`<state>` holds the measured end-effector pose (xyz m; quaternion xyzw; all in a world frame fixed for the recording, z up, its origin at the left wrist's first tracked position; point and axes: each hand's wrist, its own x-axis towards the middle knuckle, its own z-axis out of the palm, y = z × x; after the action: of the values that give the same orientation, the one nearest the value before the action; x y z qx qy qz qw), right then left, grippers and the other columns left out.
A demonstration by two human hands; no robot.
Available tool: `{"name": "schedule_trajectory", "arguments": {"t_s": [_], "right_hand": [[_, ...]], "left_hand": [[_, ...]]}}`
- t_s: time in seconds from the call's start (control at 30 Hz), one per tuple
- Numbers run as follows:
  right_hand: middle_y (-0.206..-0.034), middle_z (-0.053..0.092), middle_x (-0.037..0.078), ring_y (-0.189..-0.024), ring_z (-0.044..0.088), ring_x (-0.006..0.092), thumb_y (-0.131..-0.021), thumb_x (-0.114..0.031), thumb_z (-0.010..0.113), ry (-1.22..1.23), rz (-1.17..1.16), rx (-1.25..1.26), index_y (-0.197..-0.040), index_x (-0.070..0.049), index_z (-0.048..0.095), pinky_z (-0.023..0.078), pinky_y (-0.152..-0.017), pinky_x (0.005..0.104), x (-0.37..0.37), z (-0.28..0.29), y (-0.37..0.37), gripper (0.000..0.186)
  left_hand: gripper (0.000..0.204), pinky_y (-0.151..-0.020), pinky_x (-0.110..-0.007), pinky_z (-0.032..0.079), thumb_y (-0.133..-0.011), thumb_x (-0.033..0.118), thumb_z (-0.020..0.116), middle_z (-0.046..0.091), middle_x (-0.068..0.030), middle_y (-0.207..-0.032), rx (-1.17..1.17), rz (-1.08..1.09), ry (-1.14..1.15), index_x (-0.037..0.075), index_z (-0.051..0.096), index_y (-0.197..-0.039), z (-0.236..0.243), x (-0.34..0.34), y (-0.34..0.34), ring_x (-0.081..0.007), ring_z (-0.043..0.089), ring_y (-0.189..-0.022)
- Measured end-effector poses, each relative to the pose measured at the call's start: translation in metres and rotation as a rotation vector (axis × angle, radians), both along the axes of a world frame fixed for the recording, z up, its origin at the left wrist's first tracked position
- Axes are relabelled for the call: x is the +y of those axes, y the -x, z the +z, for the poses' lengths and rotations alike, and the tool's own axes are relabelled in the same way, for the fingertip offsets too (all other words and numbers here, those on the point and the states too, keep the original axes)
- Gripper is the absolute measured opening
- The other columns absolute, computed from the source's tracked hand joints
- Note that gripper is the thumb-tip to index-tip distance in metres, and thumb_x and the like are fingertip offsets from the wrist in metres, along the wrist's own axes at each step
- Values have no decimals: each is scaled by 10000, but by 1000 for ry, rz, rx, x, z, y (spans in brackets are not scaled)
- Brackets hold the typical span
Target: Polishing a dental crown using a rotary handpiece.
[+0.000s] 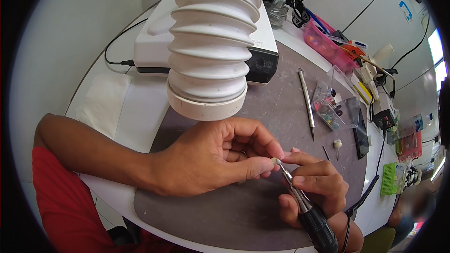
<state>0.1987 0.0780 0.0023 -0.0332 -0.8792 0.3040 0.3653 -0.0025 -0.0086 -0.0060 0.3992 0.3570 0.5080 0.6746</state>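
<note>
Between the thumb and index finger of my left hand (201,168) is a small whitish piece like a dental crown (274,161). My right hand (323,182) is closed round a rotary handpiece (302,201) with a silver nose and black body. Its pale tip (279,162) meets the small piece, or nearly so; I cannot tell if they touch. Both hands are close together above the grey mat (225,215). Just beyond my left hand hangs the open end of a white ribbed hose (208,98).
A white machine (152,47) stands behind the hose. On the mat lie a pointed metal tool (306,103), a clear box (330,105) of small parts, a small bur (326,153), a white-headed polishing bit (337,144) and a dark phone (360,138). Another person (417,206) is at the right.
</note>
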Motion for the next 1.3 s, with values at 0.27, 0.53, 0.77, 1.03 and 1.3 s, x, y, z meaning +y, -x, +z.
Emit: {"name": "schedule_trajectory", "arguments": {"t_s": [0.27, 0.53, 0.77, 1.03, 1.3], "right_hand": [[-773, 633, 144, -850, 680, 345, -699, -81, 777, -21, 7, 9, -920, 1, 551, 561, -779, 459, 2, -1, 0, 326], [-759, 634, 155, -847, 682, 341, -695, -83, 779, 3, -25, 12, -887, 4, 555, 564, -774, 457, 0, -2, 0, 308], [-759, 636, 145, -836, 681, 340, -688, -82, 782, -20, 7, 6, -877, 7, 571, 568, -761, 453, 0, 0, 1, 297], [-750, 637, 160, -812, 685, 334, -683, -79, 784, -15, 25, 11, -875, 12, 572, 570, -751, 446, 1, -1, 1, 300], [-741, 635, 167, -803, 685, 333, -690, -65, 775, -29, 40, -3, -877, 18, 569, 574, -741, 445, 1, 1, 2, 291]], "left_hand": [[188, -887, -241, 493, -880, -4, 590, 603, -85, -1036, 53, 13, -9, -14, 562, -1066, 1, 0, 0, -104, 593, -977], [194, -894, -227, 478, -869, -22, 597, 590, -68, -1056, 55, 17, -7, -13, 566, -1060, 0, 0, 0, -90, 577, -991], [188, -894, -226, 478, -868, -20, 600, 592, -64, -1054, 68, 19, -8, -10, 571, -1053, 0, 0, 0, -89, 579, -991], [191, -890, -224, 477, -867, -5, 609, 592, -58, -1050, 92, 27, -8, -2, 574, -1055, 0, 0, 0, -84, 575, -988], [205, -897, -222, 470, -866, -3, 612, 589, -58, -1053, 84, 29, -9, -3, 572, -1066, -1, 0, -1, -79, 569, -985]]}}
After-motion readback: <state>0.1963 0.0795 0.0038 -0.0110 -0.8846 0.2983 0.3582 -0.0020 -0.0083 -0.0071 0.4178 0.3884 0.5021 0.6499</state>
